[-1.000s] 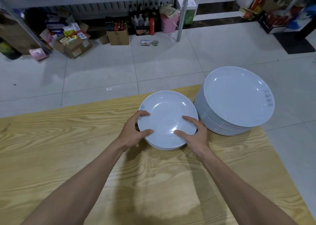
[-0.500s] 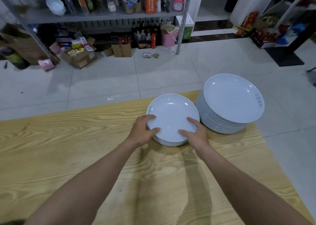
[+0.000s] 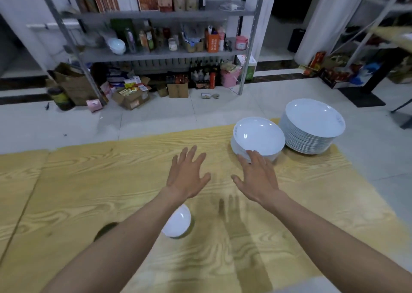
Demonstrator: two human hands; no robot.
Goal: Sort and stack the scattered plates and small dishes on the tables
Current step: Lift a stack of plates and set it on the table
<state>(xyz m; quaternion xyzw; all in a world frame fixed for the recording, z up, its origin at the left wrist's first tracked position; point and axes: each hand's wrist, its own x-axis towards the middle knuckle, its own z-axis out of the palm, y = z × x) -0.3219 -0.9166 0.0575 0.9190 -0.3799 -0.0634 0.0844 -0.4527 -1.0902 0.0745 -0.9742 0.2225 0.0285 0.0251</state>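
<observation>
1. Standing beyond the tiled floor at the back left, metal shelving (image 3: 156, 54) is carrying bottles, boxes and jars.
2. Near the front of the wooden bench (image 3: 89, 181), a small white dish (image 3: 178, 222) is sitting upright, partly hidden under the left forearm.
3. The left grip (image 3: 188, 176) is hovering over the bench palm down, fingers straight and spread, grasping nothing.
4. The right grip (image 3: 256, 179) is likewise released and splayed. Its fingertips (image 3: 252, 157) are overlapping the near rim of the short plate stack (image 3: 258, 136); whether they are touching it cannot be told.
5. The short plate stack is resting toward the bench's far right corner, its top plate sitting slightly askew.
6. The tall plate stack (image 3: 312, 127) is standing just beside it, at the corner itself.
</observation>
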